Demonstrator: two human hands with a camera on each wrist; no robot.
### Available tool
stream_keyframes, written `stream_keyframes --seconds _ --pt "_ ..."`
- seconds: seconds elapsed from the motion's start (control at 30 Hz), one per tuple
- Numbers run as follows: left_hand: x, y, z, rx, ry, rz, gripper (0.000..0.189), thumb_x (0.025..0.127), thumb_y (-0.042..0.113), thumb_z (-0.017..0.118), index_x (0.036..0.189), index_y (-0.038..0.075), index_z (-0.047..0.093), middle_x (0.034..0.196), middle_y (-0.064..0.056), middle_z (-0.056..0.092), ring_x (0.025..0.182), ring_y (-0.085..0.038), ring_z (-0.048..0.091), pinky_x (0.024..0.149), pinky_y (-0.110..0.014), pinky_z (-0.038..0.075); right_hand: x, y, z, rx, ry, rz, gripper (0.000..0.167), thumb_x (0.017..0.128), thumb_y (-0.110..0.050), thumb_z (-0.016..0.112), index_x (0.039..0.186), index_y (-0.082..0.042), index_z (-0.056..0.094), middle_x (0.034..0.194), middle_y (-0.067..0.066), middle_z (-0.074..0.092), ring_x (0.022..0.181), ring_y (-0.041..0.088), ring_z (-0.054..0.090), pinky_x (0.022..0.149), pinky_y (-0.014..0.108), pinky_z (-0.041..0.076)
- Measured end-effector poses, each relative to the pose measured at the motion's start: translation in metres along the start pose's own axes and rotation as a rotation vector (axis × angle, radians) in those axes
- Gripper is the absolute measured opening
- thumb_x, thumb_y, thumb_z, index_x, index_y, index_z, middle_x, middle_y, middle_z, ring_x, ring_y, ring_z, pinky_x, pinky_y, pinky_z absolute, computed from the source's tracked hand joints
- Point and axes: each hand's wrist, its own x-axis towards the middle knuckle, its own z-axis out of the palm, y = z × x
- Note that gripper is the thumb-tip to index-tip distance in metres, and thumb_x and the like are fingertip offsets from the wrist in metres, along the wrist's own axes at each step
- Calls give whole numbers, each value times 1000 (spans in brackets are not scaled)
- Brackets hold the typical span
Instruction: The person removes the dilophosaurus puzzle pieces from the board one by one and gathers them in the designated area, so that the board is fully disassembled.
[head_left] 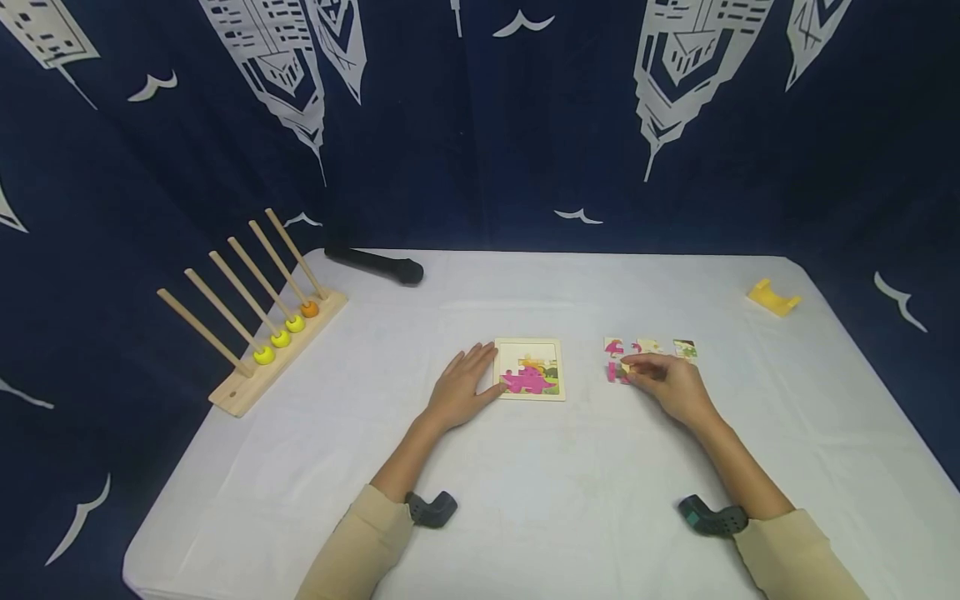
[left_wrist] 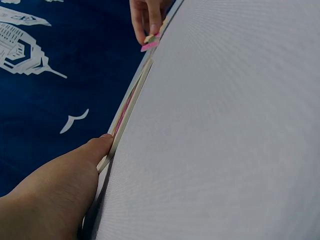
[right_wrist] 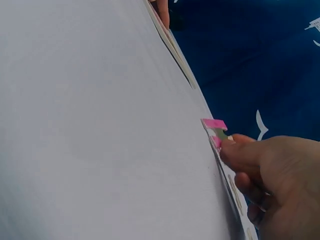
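Observation:
A square wooden jigsaw tray (head_left: 528, 395) lies flat on the table, partly filled with pieces that show a pink dinosaur. My left hand (head_left: 462, 390) rests at its left side with fingers spread, the thumb touching the lower left edge. To the right, my right hand (head_left: 671, 386) pinches a small puzzle piece (right_wrist: 221, 134) between thumb and index finger; the fingertips partly hide it. Around those fingers lie several loose pieces, among them a pink one (head_left: 613, 346) and a green one (head_left: 685, 348).
A wooden peg stand (head_left: 247, 392) with yellow and orange beads stands at the table's left edge. Near the back edge lies a black microphone (head_left: 375, 263). At the back right is a yellow plastic part (head_left: 772, 298). A dark blue patterned curtain (head_left: 480, 125) hangs behind the white table (head_left: 525, 517).

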Motion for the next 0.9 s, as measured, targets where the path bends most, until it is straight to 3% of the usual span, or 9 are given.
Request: stream_keyframes --seconds 0.3,0.63,0.9 --pt "0 -1 2 -27 26 21 69 92 51 45 143 6 34 149 -6 29 138 -19 18 113 -36 8 0 2 5 -64 43 -64 19 78 -5 73 96 -5 72 81 7 67 70 17 48 61 29 36" --pt "0 -3 1 -6 23 16 69 92 51 47 143 7 34 149 -5 29 138 -19 19 113 -35 9 -1 3 6 -69 34 -90 17 81 -5 69 99 -5 72 86 8 67 73 17 46 62 28 36" --pt "1 -1 1 1 4 8 68 92 50 47 143 7 33 149 -4 28 138 -19 18 113 -35 9 4 -19 11 -12 63 -93 18 83 -7 68 101 -3 70 84 6 63 76 16 45 64 28 38"
